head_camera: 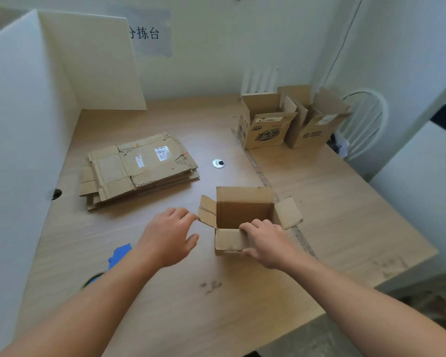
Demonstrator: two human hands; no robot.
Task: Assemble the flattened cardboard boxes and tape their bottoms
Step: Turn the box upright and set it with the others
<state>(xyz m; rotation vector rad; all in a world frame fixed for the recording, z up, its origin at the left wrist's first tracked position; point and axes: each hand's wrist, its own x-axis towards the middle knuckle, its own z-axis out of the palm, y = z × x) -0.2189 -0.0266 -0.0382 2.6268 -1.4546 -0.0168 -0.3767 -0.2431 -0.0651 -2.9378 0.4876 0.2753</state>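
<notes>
A small brown cardboard box [245, 210] stands upright on the wooden table [165, 292] with its top flaps spread open. My right hand [265, 243] grips the near flap of this box, fingers curled over its edge and thumb on its outer face. Just to the left of the box, my left hand [169, 235] hovers with relaxed fingers, fingertips close to the left flap and holding nothing. A stack of flattened cardboard boxes [138, 170] lies at the left middle of the table. A blue tape dispenser [119, 253] is partly hidden under my left forearm.
Two assembled open boxes [265, 124] [317, 122] stand at the far right of the table. White foam boards [29, 104] wall off the left and back. A round metal grommet [218, 163] sits mid-table. A white chair [366, 119] stands beyond the right edge.
</notes>
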